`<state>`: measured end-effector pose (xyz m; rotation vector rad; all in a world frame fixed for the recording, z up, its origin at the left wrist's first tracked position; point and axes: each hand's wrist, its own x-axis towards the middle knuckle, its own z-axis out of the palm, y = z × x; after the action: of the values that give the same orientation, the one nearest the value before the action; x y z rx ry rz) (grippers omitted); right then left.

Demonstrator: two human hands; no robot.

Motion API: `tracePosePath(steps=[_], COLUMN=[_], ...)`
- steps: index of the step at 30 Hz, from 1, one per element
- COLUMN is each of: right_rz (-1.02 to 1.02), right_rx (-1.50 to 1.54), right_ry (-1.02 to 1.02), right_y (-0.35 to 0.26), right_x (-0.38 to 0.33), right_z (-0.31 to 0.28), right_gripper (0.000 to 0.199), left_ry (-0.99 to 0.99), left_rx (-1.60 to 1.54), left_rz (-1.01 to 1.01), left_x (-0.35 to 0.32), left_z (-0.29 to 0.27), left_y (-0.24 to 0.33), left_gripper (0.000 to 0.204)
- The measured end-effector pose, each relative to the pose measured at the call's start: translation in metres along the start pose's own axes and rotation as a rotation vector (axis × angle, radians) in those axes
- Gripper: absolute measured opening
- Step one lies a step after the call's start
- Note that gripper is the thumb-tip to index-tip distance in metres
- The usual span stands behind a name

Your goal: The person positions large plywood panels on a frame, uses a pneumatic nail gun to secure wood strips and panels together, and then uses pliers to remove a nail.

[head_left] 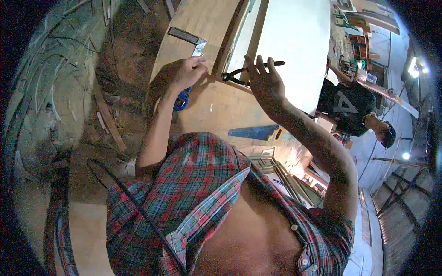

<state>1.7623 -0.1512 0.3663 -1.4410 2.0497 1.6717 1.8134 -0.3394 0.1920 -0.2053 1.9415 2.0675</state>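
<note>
My right hand (266, 85) is on a pair of black pincers (232, 76), its fingers lying over the handles. The jaws of the pincers rest at the near end of a wooden frame (224, 48). My left hand (189, 73) is closed in a pinch beside that frame end; what sits between its fingertips is too small to make out. Just beyond it lies a try square (186, 35) with a dark stock and metal blade. A blue tape measure (181, 101) is partly hidden by my left forearm.
A handsaw (251, 132) with a blue blade lies near me on the plywood surface (212, 112). A white panel (294, 46) lies right of the frame strips. Wood scraps (110, 124) litter the floor at left. Another person in a dark shirt (345, 106) is at right.
</note>
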Motion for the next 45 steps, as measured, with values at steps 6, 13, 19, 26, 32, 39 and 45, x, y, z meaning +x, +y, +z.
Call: tracePosePath(steps=[6, 13, 19, 26, 32, 39, 45], right_rz=[-0.044, -0.011, -0.013, 0.266, 0.223, 0.252, 0.4], right_rx=[0.104, 0.197, 0.287, 0.853, 1.163, 2.053, 2.661], right_ry=[0.018, -0.021, 0.046, 0.025, 0.308, 0.397, 0.301], right_y=[-0.009, -0.01, -0.004, -0.029, -0.065, -0.144, -0.193], right_x=[-0.001, -0.001, -0.005, -0.03, -0.043, -0.043, -0.052], right_z=[0.005, 0.008, 0.019, 0.086, 0.129, 0.131, 0.097], right_gripper=[0.032, 0.01, 0.004, 0.015, 0.021, 0.013, 0.011], left_ry=[0.01, -0.083, -0.074, -0.01, -0.037, -0.07, 0.034], left_rx=[0.054, -0.175, 0.016, 0.163, 0.154, 0.039, 0.226], left_rz=[0.025, 0.046, 0.0, 0.161, 0.263, 0.043, 0.088], left_x=[0.001, 0.007, 0.001, 0.012, 0.018, 0.005, -0.008], left_z=[0.009, 0.031, 0.05, 0.056, 0.055, 0.056, 0.054], left_y=[-0.007, -0.02, -0.02, -0.043, -0.053, -0.035, -0.008], left_gripper=[0.03, 0.04, 0.056, 0.053, 0.05, 0.059, 0.061])
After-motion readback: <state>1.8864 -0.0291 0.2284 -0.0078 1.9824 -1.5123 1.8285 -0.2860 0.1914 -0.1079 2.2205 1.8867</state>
